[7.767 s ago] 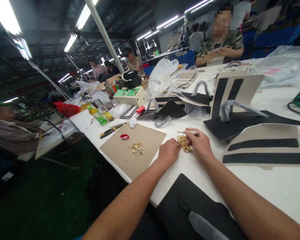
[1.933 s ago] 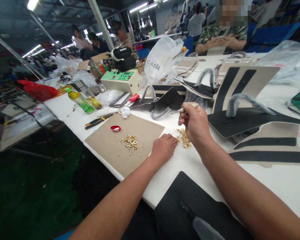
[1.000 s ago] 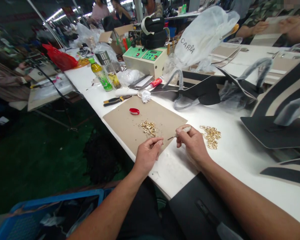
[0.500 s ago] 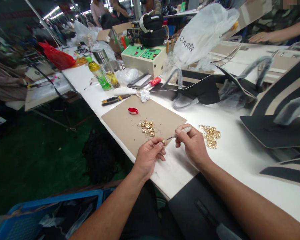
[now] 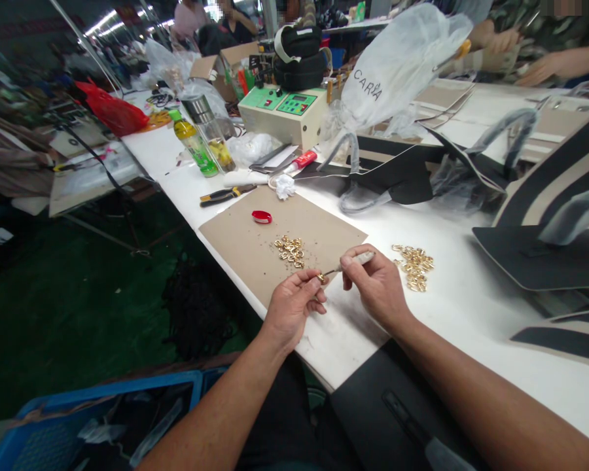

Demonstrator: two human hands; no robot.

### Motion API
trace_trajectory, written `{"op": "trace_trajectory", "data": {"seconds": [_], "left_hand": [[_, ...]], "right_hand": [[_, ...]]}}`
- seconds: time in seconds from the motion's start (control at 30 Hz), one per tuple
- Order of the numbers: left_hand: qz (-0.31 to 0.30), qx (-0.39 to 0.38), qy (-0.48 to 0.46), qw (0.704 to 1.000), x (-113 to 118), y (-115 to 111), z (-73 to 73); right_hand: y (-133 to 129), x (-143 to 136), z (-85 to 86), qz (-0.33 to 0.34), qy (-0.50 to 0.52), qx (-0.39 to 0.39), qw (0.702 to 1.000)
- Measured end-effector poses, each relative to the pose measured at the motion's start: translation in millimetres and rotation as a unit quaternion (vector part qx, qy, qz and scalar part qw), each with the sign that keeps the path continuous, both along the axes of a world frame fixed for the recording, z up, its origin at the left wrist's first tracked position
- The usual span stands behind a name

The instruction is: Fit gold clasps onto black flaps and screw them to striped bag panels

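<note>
My left hand (image 5: 292, 306) pinches a small gold metal ring (image 5: 320, 278) between thumb and fingers, just above the near corner of a brown cardboard sheet (image 5: 245, 245). My right hand (image 5: 375, 284) grips a thin white-handled tool (image 5: 356, 260), and its tip touches the ring. One small heap of gold rings (image 5: 290, 250) lies on the cardboard. A second heap of gold rings (image 5: 413, 266) lies on the white table (image 5: 466, 307) just right of my right hand.
A red cap (image 5: 262, 216), pliers (image 5: 227, 194), a green bottle (image 5: 193, 143) and a green-topped control box (image 5: 283, 115) lie beyond the cardboard. Black and beige bag panels (image 5: 540, 196) fill the right. A blue crate (image 5: 98, 418) sits below left. Other people work across the table.
My head turned left and down. My left hand took a ring from the right heap and moved to the cardboard corner; my right hand brought the tool tip against it.
</note>
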State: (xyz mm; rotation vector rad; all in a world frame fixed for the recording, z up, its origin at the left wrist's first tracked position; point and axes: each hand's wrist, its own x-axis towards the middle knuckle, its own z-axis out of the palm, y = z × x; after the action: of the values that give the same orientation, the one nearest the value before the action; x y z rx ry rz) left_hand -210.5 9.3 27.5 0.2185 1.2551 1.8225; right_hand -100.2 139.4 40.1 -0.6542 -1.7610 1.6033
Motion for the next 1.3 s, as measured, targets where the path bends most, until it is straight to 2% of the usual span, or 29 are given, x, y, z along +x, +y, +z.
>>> {"op": "trace_trajectory", "data": {"seconds": [0.23, 0.43, 0.63, 0.7, 0.8, 0.9, 0.97, 1.03, 1.13, 1.3], "left_hand": [[-0.002, 0.007, 0.001, 1.000, 0, 0, -2.7], [0.014, -0.005, 0.009, 1.000, 1, 0, -3.3], [0.040, -0.065, 0.132, 0.988, 7, -5, -2.5], [0.042, -0.077, 0.166, 0.982, 6, -6, -0.3], [0.050, -0.073, 0.185, 0.979, 1, -7, 4.3], [0.055, -0.071, 0.177, 0.980, -2, -8, 10.1], [0.055, -0.079, 0.182, 0.979, -1, -8, 14.6], [0.052, -0.085, 0.200, 0.975, 0, -9, 18.7], [0.052, -0.087, 0.231, 0.968, -1, -9, 21.6], [0.104, -0.132, 0.313, 0.935, -28, -6, 17.7]], "right_hand": [[0, -1, -0.7, 0.001, -0.014, 0.015, 1.000], [0, -2, 0.1, 0.027, -0.013, 0.011, 0.999], [6, -3, -1.1, -0.006, -0.084, 0.008, 0.996], [8, -4, -1.1, 0.020, -0.061, -0.031, 0.997], [11, -4, 0.0, 0.111, 0.011, -0.096, 0.989], [13, -3, 1.4, 0.177, 0.034, -0.102, 0.978], [13, -2, 1.8, 0.185, 0.036, -0.106, 0.976], [15, -2, 1.9, 0.156, 0.036, -0.122, 0.980], [22, -3, 3.4, 0.055, 0.045, -0.153, 0.986], [48, 1, 9.6, -0.066, 0.119, -0.164, 0.977]]}}
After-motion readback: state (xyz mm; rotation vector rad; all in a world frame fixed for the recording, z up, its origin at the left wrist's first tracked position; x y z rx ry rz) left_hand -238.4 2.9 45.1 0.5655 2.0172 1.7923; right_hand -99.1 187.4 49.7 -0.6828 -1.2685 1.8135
